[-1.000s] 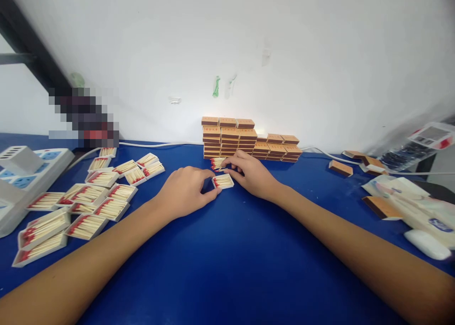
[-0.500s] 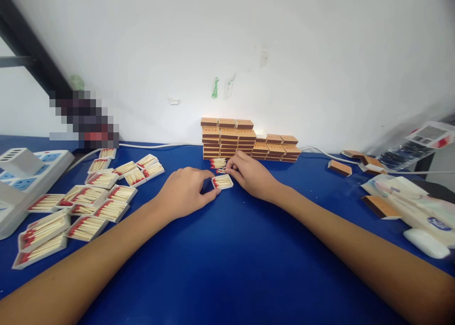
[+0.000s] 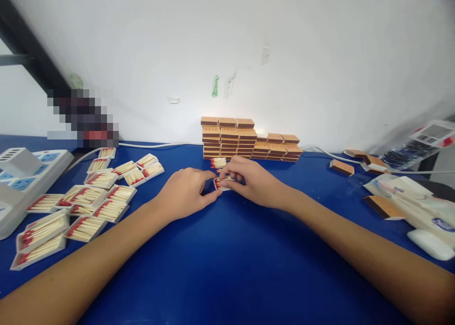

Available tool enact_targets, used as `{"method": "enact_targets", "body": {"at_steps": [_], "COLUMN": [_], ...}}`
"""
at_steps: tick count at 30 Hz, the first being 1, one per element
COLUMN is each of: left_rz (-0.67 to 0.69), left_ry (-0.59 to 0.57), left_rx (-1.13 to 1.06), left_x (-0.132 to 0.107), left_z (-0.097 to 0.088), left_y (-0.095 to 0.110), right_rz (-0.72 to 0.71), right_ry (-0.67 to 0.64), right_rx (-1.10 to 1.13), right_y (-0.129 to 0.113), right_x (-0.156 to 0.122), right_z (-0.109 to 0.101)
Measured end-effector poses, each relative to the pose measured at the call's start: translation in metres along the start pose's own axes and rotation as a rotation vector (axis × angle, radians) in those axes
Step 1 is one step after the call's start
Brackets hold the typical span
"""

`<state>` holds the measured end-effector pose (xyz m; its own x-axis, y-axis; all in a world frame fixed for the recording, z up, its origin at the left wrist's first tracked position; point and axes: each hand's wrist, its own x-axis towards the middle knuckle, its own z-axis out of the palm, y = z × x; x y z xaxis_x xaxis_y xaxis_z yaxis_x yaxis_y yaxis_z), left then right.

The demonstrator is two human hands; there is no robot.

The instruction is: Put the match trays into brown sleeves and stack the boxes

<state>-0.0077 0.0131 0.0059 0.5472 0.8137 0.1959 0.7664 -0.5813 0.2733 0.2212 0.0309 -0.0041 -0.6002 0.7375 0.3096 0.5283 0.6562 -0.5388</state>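
A small white matchbox tray (image 3: pixel 225 190) of red-headed matches lies flat on the blue table. My left hand (image 3: pixel 186 188) grips its left end between thumb and forefinger. Over the tray, my right hand (image 3: pixel 254 180) has thumb and fingertips closed on matches, partly hiding the tray; how many they hold cannot be made out. Just behind lies a loose pile of matches (image 3: pixel 217 163), its right side covered by my right hand. Beyond that, closed matchboxes (image 3: pixel 229 143) are stacked in rows against the wall.
Several filled match trays (image 3: pixel 88 197) lie at the left, some overlapping, beside a white power strip (image 3: pixel 53 173). At the right are loose matchbox sleeves (image 3: pixel 341 167), a tissue pack (image 3: pixel 419 201) and a white rounded case (image 3: pixel 431 244). A white cable (image 3: pixel 159 145) runs along the wall.
My right hand has moved from the match pile towards me, bringing its fingertips over the tray. My left hand stays on the tray's left end.
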Motion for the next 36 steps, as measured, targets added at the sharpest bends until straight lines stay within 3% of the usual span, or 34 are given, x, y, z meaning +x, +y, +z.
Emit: {"method": "enact_targets", "body": {"at_steps": [11,18,23,36], "left_rz": [0.049,0.033,0.039,0.023], "left_ry": [-0.013,-0.014,-0.019,-0.009], "left_rx": [-0.018,0.007,0.006,0.015], "left_x": [0.0,-0.001,-0.001,-0.001], "left_z": [0.001,0.002,0.001,0.002], "left_y": [0.0,0.001,0.001,0.001], "right_rz": [0.032,0.054,0.092,0.085], "right_ry": [-0.07,0.145,0.092,0.064], "right_rx": [-0.027,-0.186,-0.174,-0.174], "right_y": [-0.004,0.022,0.035,0.031], "right_x": [0.0,0.004,0.006,0.002], "right_z": [-0.002,0.0,0.004,-0.011]}}
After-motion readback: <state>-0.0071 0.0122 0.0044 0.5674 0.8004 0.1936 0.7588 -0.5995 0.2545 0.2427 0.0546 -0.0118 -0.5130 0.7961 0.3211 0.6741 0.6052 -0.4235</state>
